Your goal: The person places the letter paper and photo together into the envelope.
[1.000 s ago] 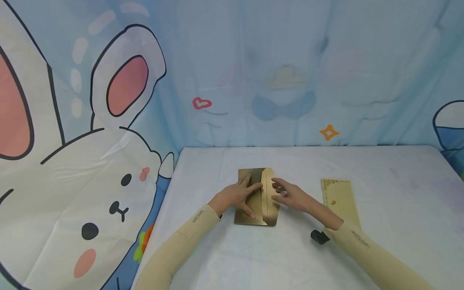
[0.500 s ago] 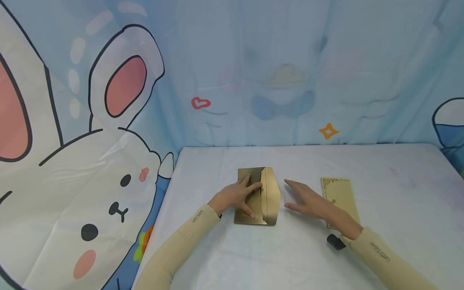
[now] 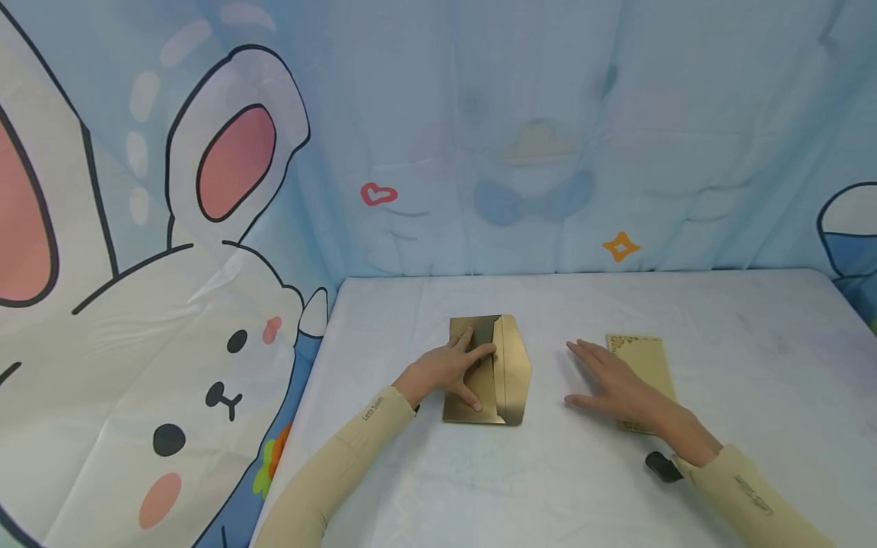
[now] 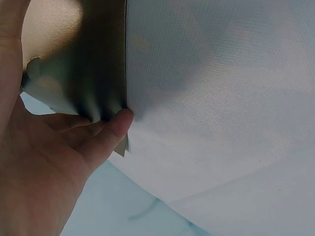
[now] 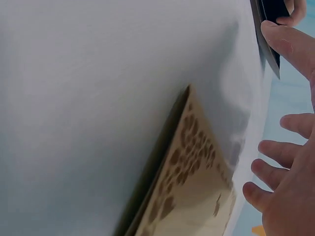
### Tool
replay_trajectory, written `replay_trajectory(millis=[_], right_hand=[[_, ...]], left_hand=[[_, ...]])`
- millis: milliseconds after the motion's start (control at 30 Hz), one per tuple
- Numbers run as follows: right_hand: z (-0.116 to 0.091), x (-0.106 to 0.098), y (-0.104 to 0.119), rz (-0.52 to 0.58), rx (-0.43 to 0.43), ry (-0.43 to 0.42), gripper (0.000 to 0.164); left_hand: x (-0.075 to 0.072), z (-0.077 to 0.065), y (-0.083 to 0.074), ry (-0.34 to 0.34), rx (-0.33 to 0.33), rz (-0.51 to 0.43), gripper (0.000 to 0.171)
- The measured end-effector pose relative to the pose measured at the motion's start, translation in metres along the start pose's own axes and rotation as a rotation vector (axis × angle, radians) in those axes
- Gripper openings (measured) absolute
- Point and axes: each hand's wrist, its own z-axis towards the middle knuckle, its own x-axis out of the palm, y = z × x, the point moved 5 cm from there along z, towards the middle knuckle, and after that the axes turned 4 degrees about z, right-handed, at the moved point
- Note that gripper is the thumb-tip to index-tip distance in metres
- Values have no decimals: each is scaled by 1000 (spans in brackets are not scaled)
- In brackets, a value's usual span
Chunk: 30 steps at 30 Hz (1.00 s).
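This place is looking like a small draped booth or corner set up indoors; whether it is belonging to a home, a studio or an office, the pictures are not showing. A broad, pale-blue fabric backdrop with soft vertical folds (image 3: 425, 99) is hanging behind a flat-topped table covered in smooth white cloth (image 3: 479, 487). On the left, a huge white cartoon rabbit with pink inner ears and black outlines (image 3: 185, 327) is filling a creased printed panel. A small red heart outline (image 3: 365, 195) and an orange four-pointed star (image 3: 610, 246) are decorating the backdrop, giving the corner a nursery-like look.
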Motion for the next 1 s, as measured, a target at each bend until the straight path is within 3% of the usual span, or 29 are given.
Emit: replay_trajectory(millis=[500,1000], right_hand=[[-24,-23,-27,72,106,27,99],[-42,-30,-60,38,230,-11,104]], left_hand=[[-3,-1,-1,2,-2,7,118],[1,1,0,7,-3,15,118]])
